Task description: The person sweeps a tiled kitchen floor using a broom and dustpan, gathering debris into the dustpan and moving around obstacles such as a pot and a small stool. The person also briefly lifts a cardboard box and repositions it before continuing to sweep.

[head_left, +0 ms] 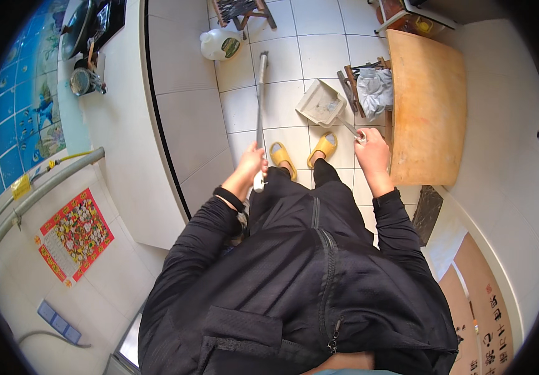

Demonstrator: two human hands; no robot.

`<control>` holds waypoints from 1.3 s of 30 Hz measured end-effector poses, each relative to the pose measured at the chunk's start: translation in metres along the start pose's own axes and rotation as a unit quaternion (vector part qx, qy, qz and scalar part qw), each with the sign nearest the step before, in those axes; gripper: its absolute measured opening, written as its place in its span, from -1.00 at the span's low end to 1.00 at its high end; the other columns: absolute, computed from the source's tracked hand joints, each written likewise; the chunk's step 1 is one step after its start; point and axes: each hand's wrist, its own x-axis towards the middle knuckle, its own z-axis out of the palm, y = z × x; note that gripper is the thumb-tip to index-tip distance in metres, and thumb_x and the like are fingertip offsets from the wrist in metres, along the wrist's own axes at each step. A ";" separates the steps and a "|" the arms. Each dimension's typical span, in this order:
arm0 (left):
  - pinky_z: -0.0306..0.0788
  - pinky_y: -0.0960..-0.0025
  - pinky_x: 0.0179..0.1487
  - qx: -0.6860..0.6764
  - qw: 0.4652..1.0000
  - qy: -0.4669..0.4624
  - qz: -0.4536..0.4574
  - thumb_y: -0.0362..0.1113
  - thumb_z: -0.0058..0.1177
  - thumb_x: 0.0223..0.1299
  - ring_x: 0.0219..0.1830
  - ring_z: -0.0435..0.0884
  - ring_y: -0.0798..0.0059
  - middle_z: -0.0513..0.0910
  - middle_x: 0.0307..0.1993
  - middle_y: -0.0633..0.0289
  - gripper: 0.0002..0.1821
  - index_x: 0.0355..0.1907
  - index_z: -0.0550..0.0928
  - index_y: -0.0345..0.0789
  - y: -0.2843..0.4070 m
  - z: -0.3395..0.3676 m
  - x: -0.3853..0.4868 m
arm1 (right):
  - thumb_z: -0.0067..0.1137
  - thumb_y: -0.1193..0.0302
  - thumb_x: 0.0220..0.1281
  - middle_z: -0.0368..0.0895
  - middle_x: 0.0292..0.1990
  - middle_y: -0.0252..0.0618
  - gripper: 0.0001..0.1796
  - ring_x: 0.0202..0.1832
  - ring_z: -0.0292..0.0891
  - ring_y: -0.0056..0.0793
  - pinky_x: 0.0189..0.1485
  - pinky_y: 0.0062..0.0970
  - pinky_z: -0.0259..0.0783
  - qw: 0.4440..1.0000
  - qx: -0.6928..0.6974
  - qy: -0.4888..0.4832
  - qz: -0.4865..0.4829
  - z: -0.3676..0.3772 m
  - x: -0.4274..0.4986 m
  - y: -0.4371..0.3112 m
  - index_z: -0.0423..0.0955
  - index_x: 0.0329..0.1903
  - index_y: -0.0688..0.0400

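My left hand (pixel 252 164) is closed around the white-ended handle of a long grey broom (pixel 261 93). The broom reaches away from me over white floor tiles, its small dark head near a plastic jug. In my right hand (pixel 373 152) is the upper end of a dustpan's metal handle. The pale plastic dustpan (pixel 322 104) lies at floor level beyond my feet, with some greyish dirt or dust in its tray. Yellow slippers (pixel 323 146) are on my feet, between the two tools.
A folding stool holding grey cloth (pixel 374 91) stands beside a wooden tabletop (pixel 428 112) on the right. Along the left runs a white counter (pixel 114 117). The translucent jug (pixel 220 44) and another folding stool (pixel 243 10) are at the far end.
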 end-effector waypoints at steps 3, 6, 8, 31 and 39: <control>0.28 0.33 -0.74 0.156 0.983 0.006 0.101 -0.36 -0.23 0.32 -0.77 0.32 0.47 0.36 -0.67 0.25 -0.37 0.43 0.03 -0.22 0.048 -0.015 0.043 | 0.22 0.41 -0.04 0.59 -0.28 -0.31 -0.81 -0.26 0.57 -0.16 -0.22 -0.25 0.49 0.999 0.016 0.006 0.031 0.009 -0.003 -0.010 0.58 -0.27 0.03; 0.36 0.27 -0.67 0.191 0.972 -0.030 0.133 -0.40 -0.27 0.24 -0.74 0.41 0.41 0.42 -0.64 0.18 -0.35 0.42 0.04 -0.28 0.078 -0.010 0.095 | 0.23 0.39 -0.04 0.60 -0.27 -0.30 -0.81 -0.25 0.57 -0.16 -0.20 -0.26 0.50 0.998 0.006 0.028 0.053 0.021 -0.004 -0.022 0.59 -0.28 0.03; 0.40 0.22 -0.63 0.323 0.936 -0.052 0.133 -0.40 -0.27 0.20 -0.71 0.46 0.33 0.50 -0.57 0.08 -0.33 0.42 0.07 -0.28 0.071 -0.013 0.111 | 0.23 0.40 -0.04 0.60 -0.29 -0.28 -0.82 -0.24 0.57 -0.14 -0.20 -0.26 0.49 0.996 0.003 0.052 0.073 0.027 0.002 -0.029 0.60 -0.29 0.04; 0.32 0.34 -0.67 0.281 0.943 -0.175 0.018 -0.26 -0.14 0.36 -0.73 0.34 0.51 0.37 -0.68 0.30 -0.35 0.48 0.07 0.00 0.040 -0.123 0.016 | 0.22 0.37 -0.01 0.60 -0.33 -0.27 -0.89 -0.25 0.57 -0.16 -0.22 -0.26 0.49 0.997 -0.045 0.036 0.058 0.049 0.043 -0.067 0.57 -0.35 0.02; 0.28 0.36 -0.67 0.364 0.922 -0.034 0.128 -0.25 -0.12 0.37 -0.72 0.31 0.56 0.35 -0.66 0.34 -0.35 0.49 0.07 -0.02 0.051 -0.108 0.028 | 0.20 0.34 0.03 0.60 -0.31 -0.31 -0.89 -0.24 0.57 -0.18 -0.22 -0.26 0.49 0.995 -0.046 0.018 0.086 0.048 0.034 -0.067 0.57 -0.34 0.01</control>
